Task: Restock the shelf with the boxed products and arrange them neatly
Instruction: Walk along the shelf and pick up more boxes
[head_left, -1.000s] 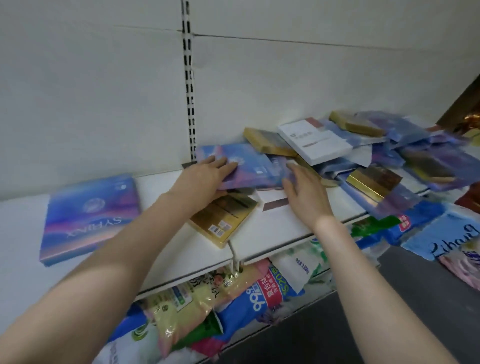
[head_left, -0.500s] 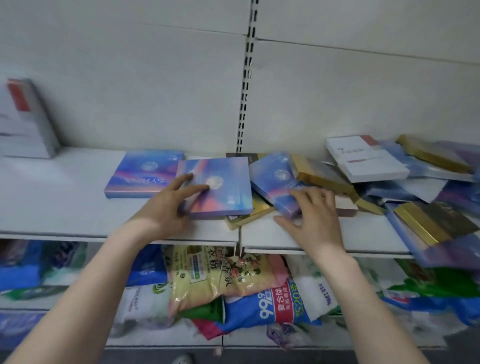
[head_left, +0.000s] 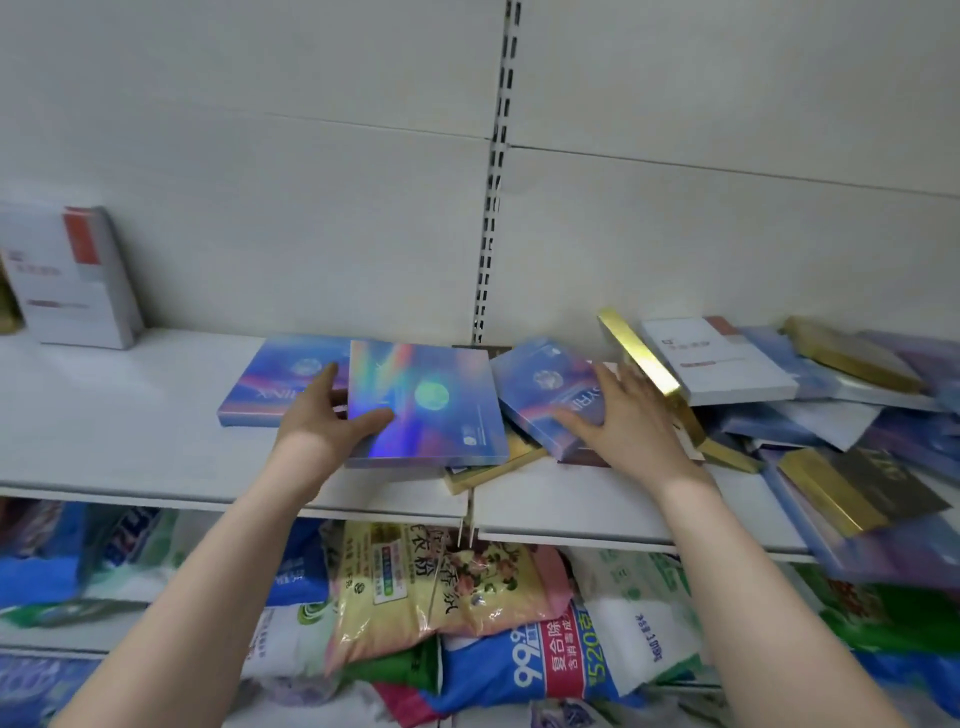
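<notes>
On the white shelf (head_left: 130, 447) lies a flat blue holographic box (head_left: 260, 384) at centre left. My left hand (head_left: 322, 421) grips the left edge of a second holographic box (head_left: 436, 405), thumb on top, raised a little and partly over the first box. My right hand (head_left: 618, 415) grips a third blue box (head_left: 540, 389), which lies tilted on a gold box (head_left: 488, 467). A heap of blue, gold and white boxes (head_left: 831, 405) spreads across the shelf's right side.
A white box with a red patch (head_left: 72, 280) stands upright at the far left against the back wall. A slotted upright (head_left: 493, 171) divides the back panel. Bags of goods (head_left: 441, 597) fill the lower shelf below.
My left hand has drawn its holographic box leftward, now overlapping the box lying on the left. My right hand has closed round the third blue box. The view shifted slightly.
</notes>
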